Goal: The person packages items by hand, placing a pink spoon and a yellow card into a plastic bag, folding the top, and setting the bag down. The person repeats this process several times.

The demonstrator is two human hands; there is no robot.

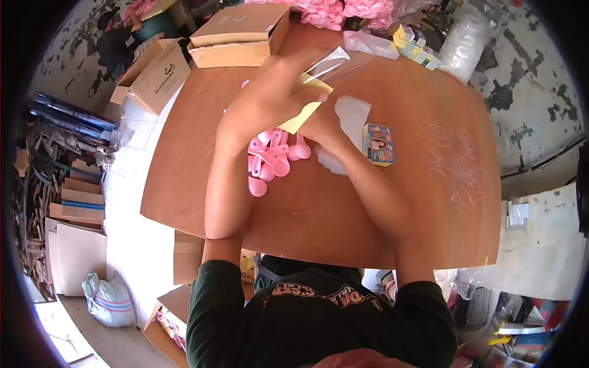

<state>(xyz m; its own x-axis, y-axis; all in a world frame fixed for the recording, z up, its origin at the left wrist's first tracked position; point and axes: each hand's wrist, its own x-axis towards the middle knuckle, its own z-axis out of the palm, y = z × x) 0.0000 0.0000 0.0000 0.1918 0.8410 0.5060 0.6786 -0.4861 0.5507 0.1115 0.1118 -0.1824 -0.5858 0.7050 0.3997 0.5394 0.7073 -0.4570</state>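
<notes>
In front of me, my left hand (265, 93) curls around a piece of yellow card (300, 118), its fingers slightly smeared by motion. My right hand (318, 122) closes on the same card from the other side, partly hidden behind it. Clear plastic film (336, 59) sticks out beyond the fingers. Under and beside my left wrist lies a pile of pink plastic scoops (270, 153). To the right of my right forearm stands a small printed box (379, 145) with yellow edges, near a translucent plastic sheet (353, 116) lying on the table.
Along the far side of the brown table (294, 214) sit a cardboard box (236, 37), pink bundles (325, 13), yellow-and-white boxes (416, 46) and a roll of clear plastic (467, 40). An open carton (159, 76) is on the floor. Another person (116, 46) works at upper left.
</notes>
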